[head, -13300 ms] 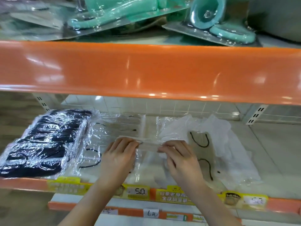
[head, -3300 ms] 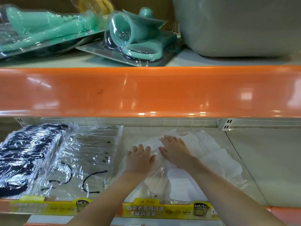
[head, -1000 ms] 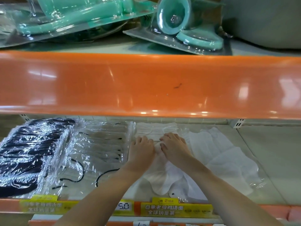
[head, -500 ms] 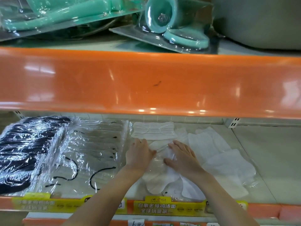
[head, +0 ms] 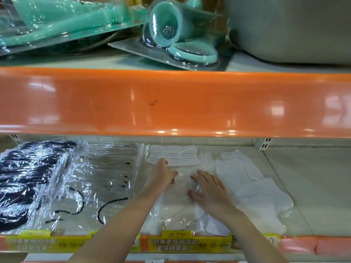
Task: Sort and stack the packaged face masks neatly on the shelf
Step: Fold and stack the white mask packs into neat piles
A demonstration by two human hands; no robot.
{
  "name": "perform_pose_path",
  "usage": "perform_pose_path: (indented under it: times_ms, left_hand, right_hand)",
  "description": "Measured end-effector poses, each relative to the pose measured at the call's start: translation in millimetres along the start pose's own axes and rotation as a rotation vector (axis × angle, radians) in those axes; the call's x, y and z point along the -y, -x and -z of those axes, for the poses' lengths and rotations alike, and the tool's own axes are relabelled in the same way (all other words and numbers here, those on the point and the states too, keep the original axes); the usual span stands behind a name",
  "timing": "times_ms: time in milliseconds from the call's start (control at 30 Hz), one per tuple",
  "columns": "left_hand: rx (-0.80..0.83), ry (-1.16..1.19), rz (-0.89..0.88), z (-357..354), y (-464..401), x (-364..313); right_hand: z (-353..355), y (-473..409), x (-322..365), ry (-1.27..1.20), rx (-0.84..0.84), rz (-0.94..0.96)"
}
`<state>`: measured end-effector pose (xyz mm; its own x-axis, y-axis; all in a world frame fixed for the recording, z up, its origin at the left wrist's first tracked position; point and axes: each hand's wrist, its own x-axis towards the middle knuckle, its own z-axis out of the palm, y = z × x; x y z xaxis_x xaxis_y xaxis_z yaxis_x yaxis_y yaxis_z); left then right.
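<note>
On the lower shelf (head: 307, 186) lie rows of packaged masks. A stack of black masks (head: 28, 177) sits at the far left. Beside it are clear packets with black ear loops (head: 98, 183). In the middle is a loose pile of white mask packets (head: 182, 213), with a pleated white mask packet (head: 174, 154) at the back and more white masks (head: 256, 186) spread to the right. My left hand (head: 162, 175) curls its fingers on the top edge of a clear white mask packet. My right hand (head: 209, 188) lies flat on the same packet, fingers apart.
The orange front lip of the upper shelf (head: 171, 103) hangs low over the masks. On that shelf lie teal plastic goods in blister packs (head: 171, 33) and a grey tub (head: 294, 29). Yellow price labels (head: 174, 243) line the lower edge. The shelf's right part is bare.
Both hands have drawn back toward the front edge, uncovering the pleated white packet at the back. The right hand has spread flat on the middle packet.
</note>
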<state>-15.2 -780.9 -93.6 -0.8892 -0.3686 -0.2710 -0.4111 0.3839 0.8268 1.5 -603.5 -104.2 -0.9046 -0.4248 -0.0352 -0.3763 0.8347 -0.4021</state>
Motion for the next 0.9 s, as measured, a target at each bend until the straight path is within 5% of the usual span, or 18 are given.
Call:
perform_pose_path:
  times_ms: [67, 300, 567, 900]
  left_hand:
    - [0.026, 0.134, 0.056, -0.2, -0.3, -2.6]
    - [0.062, 0.0, -0.124, 20.3, 5.2, -6.6]
    - [-0.129, -0.176, -0.381, 37.4, 17.2, -14.6]
    - [-0.346, 0.274, -0.446, 72.7, 36.2, -26.6]
  right_hand:
    - [0.4, 0.4, -0.4, -0.001, -0.008, -0.003]
    - [2.8, -1.0, -1.4, -0.001, -0.024, -0.064]
    - [13.7, -3.0, -8.1, -0.013, 0.01, -0.155]
    - [20.3, -9.5, -10.0, -0.124, -0.079, -0.224]
